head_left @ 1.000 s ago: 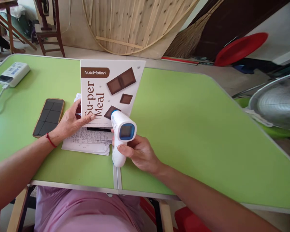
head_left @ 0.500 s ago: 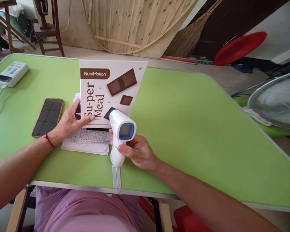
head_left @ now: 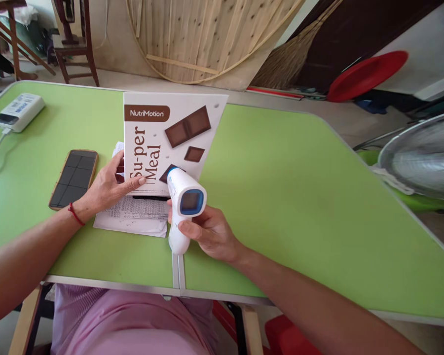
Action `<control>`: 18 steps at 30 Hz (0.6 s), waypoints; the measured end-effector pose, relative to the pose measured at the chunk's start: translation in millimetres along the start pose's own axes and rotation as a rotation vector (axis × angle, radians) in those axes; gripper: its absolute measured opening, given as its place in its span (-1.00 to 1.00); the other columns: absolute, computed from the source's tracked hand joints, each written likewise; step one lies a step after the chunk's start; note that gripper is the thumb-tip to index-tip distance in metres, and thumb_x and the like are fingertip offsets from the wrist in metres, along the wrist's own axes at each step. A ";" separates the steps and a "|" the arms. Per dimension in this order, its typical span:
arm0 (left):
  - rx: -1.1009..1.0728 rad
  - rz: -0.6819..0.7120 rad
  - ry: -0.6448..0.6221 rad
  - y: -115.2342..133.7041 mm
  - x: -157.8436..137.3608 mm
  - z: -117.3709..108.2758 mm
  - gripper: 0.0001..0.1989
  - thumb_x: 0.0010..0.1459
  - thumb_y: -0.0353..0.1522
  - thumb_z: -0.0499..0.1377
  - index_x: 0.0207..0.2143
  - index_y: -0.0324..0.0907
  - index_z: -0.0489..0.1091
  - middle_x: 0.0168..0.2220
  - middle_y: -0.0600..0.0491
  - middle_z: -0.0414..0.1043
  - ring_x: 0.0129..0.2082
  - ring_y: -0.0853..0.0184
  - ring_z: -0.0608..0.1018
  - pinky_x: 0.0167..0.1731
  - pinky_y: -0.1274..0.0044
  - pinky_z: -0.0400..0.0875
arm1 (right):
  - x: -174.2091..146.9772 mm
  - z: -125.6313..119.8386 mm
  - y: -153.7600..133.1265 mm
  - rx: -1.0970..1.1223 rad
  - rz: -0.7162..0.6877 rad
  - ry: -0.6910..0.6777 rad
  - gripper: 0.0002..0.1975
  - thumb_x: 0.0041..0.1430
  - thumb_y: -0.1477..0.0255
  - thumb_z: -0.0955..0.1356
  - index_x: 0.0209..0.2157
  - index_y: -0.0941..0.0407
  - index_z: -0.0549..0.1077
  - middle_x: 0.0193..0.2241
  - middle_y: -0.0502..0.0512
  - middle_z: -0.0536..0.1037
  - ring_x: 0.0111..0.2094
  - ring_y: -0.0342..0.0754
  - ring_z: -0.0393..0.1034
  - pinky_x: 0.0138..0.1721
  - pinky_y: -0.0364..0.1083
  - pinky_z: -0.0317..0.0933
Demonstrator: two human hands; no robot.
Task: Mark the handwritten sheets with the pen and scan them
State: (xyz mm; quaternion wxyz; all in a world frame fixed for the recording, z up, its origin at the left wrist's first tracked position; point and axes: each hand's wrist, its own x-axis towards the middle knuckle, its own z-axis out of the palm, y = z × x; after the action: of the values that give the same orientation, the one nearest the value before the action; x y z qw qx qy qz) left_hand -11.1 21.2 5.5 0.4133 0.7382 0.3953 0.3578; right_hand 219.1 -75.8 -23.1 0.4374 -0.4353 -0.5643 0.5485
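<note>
My left hand (head_left: 114, 180) grips the lower left edge of a white box (head_left: 203, 128) printed "NutriMotion Su-per Meal" with chocolate pieces, thumb on its front and fingers behind. The box stands upright over the paper sheets (head_left: 133, 224), which carry handwriting. A dark, thin object lies on the sheets under the box's bottom edge, mostly hidden. Closed round the handle of a white infrared thermometer (head_left: 179, 236), my right hand (head_left: 210, 231) points its blue-ringed nose at the box's front, close to it; whether they touch I cannot tell. The thermometer's small screen faces me and looks dark.
On the green folding table (head_left: 299, 212), a smartphone (head_left: 74, 178) lies left of my left hand. A white power bank (head_left: 19, 112) with a cable sits at the far left corner. Beyond the table are a wooden chair (head_left: 72, 52), a round wooden board (head_left: 210, 39) and a red basin (head_left: 368, 76).
The thermometer has tilted very slightly, and its screen, lighter before, now looks darker. The box and my left hand hold nearly the same place.
</note>
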 end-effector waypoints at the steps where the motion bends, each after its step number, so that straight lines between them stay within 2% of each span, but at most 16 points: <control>1: -0.002 0.003 -0.003 0.2 0.0 0.0 -0.51 0.11 -0.03 0.32 -0.09 -0.17 0.33 -0.05 -0.07 0.55 -0.16 0.18 0.63 -0.20 0.41 0.63 | -0.3 0.0 0.0 0.000 -0.004 -0.002 -0.55 0.05 -0.03 0.46 -0.39 0.10 0.45 -0.47 0.04 0.47 -0.44 -0.08 0.36 -0.42 -0.05 0.34; 18: 0.009 0.041 0.000 -3.7 0.7 0.2 -0.50 0.12 0.00 0.31 -0.06 -0.14 0.36 -0.06 -0.07 0.55 -0.14 0.13 0.62 -0.24 0.40 0.62 | 0.7 -0.7 -1.1 -0.015 -0.017 -0.002 -0.55 0.04 -0.02 0.47 -0.39 0.11 0.47 -0.48 0.06 0.50 -0.44 -0.07 0.38 -0.42 -0.05 0.36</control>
State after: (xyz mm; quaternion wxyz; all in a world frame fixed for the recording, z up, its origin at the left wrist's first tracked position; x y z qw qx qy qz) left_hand -11.7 23.1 2.3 0.4026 0.7480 0.3817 0.3643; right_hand 219.6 -75.0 -22.0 0.4383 -0.4333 -0.5725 0.5407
